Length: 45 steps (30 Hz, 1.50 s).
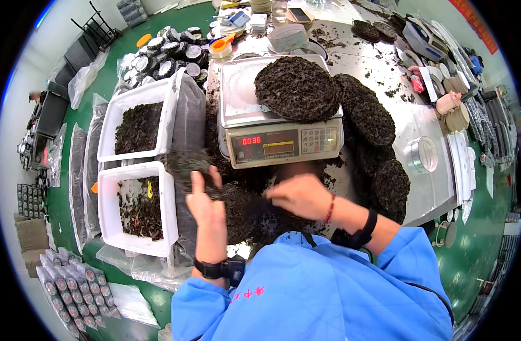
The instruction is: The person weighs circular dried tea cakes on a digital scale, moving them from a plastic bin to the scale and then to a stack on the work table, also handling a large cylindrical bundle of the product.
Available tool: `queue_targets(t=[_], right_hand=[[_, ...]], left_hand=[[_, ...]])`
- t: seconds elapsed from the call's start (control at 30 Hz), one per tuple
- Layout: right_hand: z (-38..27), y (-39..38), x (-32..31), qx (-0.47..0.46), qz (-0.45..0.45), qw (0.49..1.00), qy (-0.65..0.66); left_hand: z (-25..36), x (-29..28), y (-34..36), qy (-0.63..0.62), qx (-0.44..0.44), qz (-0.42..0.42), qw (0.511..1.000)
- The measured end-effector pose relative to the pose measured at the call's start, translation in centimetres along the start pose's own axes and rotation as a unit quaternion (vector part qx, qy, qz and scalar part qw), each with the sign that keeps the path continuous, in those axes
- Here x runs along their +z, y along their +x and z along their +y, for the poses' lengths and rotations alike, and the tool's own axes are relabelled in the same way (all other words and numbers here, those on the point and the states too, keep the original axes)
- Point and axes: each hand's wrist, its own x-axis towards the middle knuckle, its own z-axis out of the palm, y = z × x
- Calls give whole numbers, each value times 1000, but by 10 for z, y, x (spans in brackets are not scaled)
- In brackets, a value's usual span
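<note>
The left hand (pixel 208 209) is near the scale (pixel 283 143), off its left front corner, its thumb and fingers pinching the near edge of a dark clump (pixel 187 168) blurred by motion. The right hand (pixel 306 196) is just in front of the scale, fingers pointing left over a dark heap (pixel 236 207); blur and shadow hide the fingertips, so whether they pinch anything cannot be told.

A round dark disc (pixel 297 90) lies flat on the scale's pan, overhanging the right edge, above a lit red display. More discs (pixel 375 122) overlap in a row to the scale's right, with a tape roll (pixel 424 154) beyond them. Left of the scale are 2 white bins (pixel 168 219), both holding dark pieces; an orange dispenser (pixel 221 46) is behind its left corner.
</note>
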Motion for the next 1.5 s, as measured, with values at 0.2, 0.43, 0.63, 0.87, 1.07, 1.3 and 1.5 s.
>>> queue_targets(t=[0.2,0.43,0.63,0.87,1.07,1.3,1.5], right_hand=[[67,61,-109,1,359,872,-333],[111,48,-109,54,417,902,-95],[182,14,-115,252,507,782,261],[167,-17,-94,404,375,709,439],[177,-36,-67,338,402,657,541],[182,-122,-81,226,552,631,497],[250,-257,-63,226,692,464,504]], left_hand=[[63,-20,47,444,443,-48,778],[101,-22,81,831,465,25,304],[-26,80,78,719,370,-254,530],[-134,164,148,596,238,-263,720],[-160,172,95,628,206,-404,632],[-161,153,-6,560,184,-476,652],[-127,63,-36,607,86,-479,629]])
